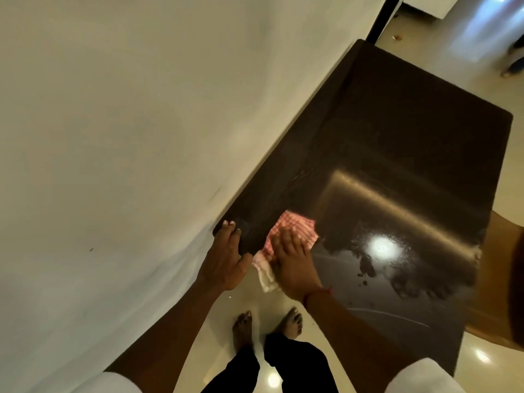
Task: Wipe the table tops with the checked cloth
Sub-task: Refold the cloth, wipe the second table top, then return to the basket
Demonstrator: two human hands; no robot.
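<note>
**Wiping under way at the table's near-left corner**

The dark brown glossy wooden table top (397, 137) stands against a cream wall (113, 109). At the table's near-left corner the left hand (226, 259) rests, fingers straight and close together. Just right of it, the right hand (295, 262) presses the red-and-white checked cloth (297, 222) flat, fingers straight and slightly spread. The cloth's tail hangs over the table's near edge. Smears show toward the table's right side, so the next stroke likely needs firm, flat pressure sweeping that way.
</note>
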